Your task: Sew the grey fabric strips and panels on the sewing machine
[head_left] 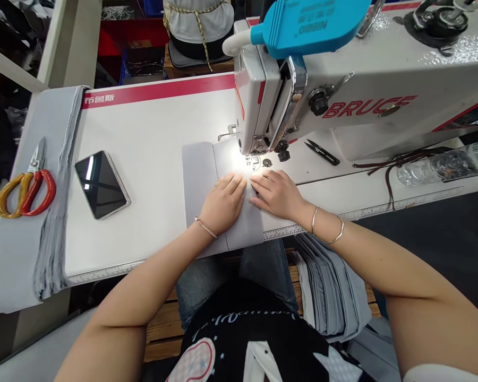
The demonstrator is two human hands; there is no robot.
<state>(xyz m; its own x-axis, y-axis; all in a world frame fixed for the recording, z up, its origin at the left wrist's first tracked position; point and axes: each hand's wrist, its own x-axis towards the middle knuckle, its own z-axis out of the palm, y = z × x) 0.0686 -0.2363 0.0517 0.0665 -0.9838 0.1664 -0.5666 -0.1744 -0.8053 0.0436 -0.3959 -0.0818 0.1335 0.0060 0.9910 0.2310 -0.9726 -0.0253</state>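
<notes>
A light grey fabric piece [199, 175] with a seam line down it lies on the sewing machine bed, its front end hanging over the table edge. My left hand [225, 201] rests flat on the fabric, fingers stretched toward the needle area. At the fabric's right edge lies my right hand [276, 193], fingers extended and pointing left, fingertips touching the cloth. Just beyond both hands is the lit presser foot area of the sewing machine [258, 122]; the needle itself is hard to make out.
To the left are a phone [102, 184], scissors [30, 185] and a stack of grey fabric [59, 196]. Thread snips [322, 152], a brown cord [389, 180] and a plastic bottle [438, 167] lie right. More folded grey pieces [334, 286] sit below. A person's torso [201, 24] shows behind.
</notes>
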